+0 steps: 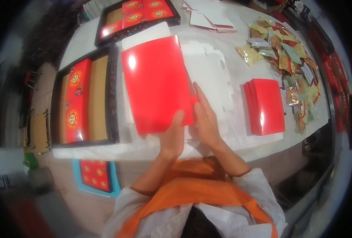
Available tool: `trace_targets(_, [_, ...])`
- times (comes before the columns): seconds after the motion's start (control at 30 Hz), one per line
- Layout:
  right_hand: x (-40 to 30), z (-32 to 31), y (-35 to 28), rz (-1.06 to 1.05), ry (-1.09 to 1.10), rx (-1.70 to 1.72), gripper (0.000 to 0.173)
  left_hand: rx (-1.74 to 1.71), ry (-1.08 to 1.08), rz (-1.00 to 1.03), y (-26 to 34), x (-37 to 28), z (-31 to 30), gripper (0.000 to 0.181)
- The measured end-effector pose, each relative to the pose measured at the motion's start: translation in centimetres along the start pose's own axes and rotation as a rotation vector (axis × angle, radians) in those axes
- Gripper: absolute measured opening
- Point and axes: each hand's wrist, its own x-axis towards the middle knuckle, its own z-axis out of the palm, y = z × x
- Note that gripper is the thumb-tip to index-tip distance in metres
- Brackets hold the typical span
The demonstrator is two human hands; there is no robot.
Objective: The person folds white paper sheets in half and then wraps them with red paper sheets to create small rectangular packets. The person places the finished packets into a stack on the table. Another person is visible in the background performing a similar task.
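A large glossy red cardboard piece point(155, 86), apparently a box part, is held tilted above the table in front of me. My left hand point(173, 136) grips its near edge, with the thumb on the red face and the fingers hidden beneath. Along its right side lies my right hand point(206, 123), fingers stretched out and a bit of red showing between thumb and index finger. White cardboard sheets point(207, 71) with notched edges lie under and beside the red piece. Farther right is a small stack of folded red card pieces point(266, 107).
A dark tray point(113, 98) at left holds red patterned boxes point(76, 101); another such tray point(176, 21) stands behind it. Wrapped snack packets point(288, 59) are heaped at right. White cards point(211, 17) lie at the back. On the floor rests a filled tray point(95, 175).
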Motion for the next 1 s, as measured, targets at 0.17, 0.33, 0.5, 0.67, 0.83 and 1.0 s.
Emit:
trace_targets(0.17, [-0.2,0.4,-1.1,0.055,-0.015,0.040,0.047,0.002,0.004,0.010,-0.4,-0.2,0.1,0.043])
trace_targets(0.33, [-0.5,0.8,-1.2,0.050,-0.010,-0.029,0.048,0.003,-0.043,0.002,-0.9,-0.6,-0.1,0.044])
trace_targets(0.5, [-0.8,1.4,-1.3,0.030,-0.037,-0.092,0.050,0.009,0.002,-0.104,-1.7,-0.5,-0.9,0.037])
trace_targets(0.67, [-1.4,1.3,-0.7,-0.037,-0.096,-0.191,0.052,-0.107,-0.003,-0.130,-1.4,-0.5,-0.9,0.035])
trace_targets(0.83, [-0.8,-0.9,-1.2,0.081,-0.220,0.141,0.058,-0.176,-0.094,-0.089,-0.3,-0.9,-0.4,0.031])
trace_targets(1.0, [1.3,-3.1,-2.5,0.049,0.059,0.215,0.063,0.238,-0.230,-0.318,0.0,-4.5,-1.7,0.026])
